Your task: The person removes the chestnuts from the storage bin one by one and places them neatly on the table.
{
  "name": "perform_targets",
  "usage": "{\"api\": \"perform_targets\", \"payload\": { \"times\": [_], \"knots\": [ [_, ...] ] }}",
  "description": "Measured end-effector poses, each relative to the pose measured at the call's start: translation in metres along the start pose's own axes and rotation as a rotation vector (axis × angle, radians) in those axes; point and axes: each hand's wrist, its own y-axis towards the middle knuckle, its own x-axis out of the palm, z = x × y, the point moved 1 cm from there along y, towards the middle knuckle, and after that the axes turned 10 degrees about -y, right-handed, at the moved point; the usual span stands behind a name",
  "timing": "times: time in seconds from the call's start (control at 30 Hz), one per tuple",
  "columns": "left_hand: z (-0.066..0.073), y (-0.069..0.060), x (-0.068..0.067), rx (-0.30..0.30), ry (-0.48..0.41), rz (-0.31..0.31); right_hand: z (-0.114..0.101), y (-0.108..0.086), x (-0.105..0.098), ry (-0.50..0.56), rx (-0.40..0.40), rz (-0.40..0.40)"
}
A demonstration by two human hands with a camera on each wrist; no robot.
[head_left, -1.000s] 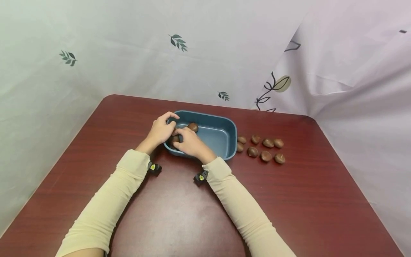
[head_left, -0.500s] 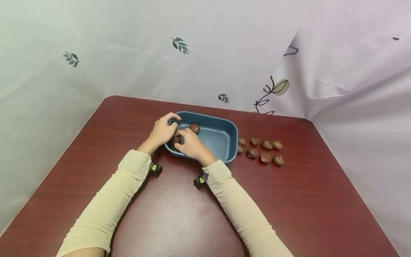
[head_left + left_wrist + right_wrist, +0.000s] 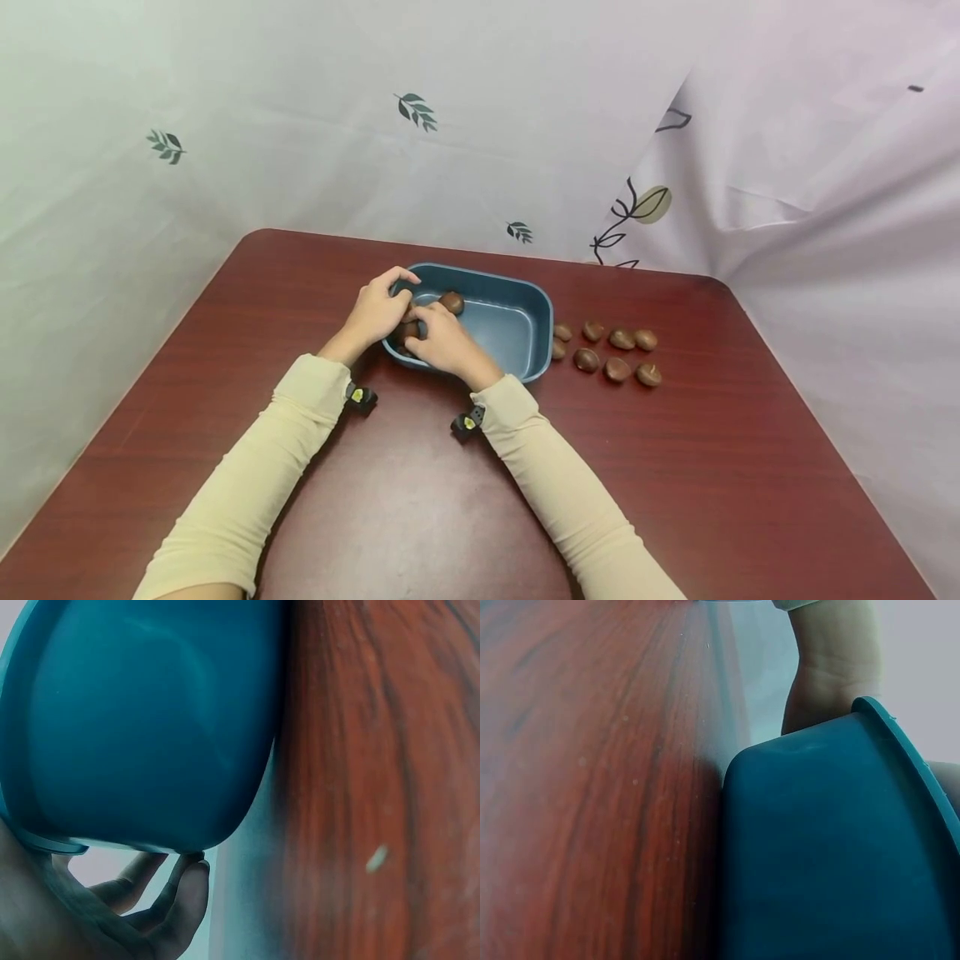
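Note:
A blue rectangular plastic basin [image 3: 501, 333] stands on the table, with several brown chestnuts at its left end. One chestnut [image 3: 452, 302] lies apart near the far wall inside. My left hand [image 3: 375, 312] grips the basin's left end, its thumb over the rim; in the left wrist view its fingers [image 3: 191, 892] curl along the outer wall. Reaching over the near rim, my right hand [image 3: 446, 337] has its thumb and fingers bent about a chestnut [image 3: 408, 331] inside. The right wrist view shows mainly the basin's outer wall [image 3: 817, 847], so those fingertips are hidden.
To the right of the basin, several chestnuts [image 3: 617, 369] lie in two rough rows on the reddish-brown table [image 3: 712, 467]. A pale cloth [image 3: 480, 125] with leaf prints hangs behind the table's far edge.
The view has shifted slightly. Both hands stay at the basin's left end, with only slight movement in the right fingers, and the chestnuts on the table keep their places.

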Motion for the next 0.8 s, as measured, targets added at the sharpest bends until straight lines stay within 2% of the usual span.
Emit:
{"api": "perform_targets", "payload": {
  "times": [0.43,0.8],
  "knots": [
    [0.0001,0.0,-0.0008,-0.006,0.002,-0.014,-0.0002,0.0016,-0.0011,-0.008,-0.031,0.01],
    [-0.0004,0.0001,-0.0004,-0.005,0.012,-0.002,-0.0011,0.0018,-0.0016,-0.019,-0.018,0.011]
  ]
}}
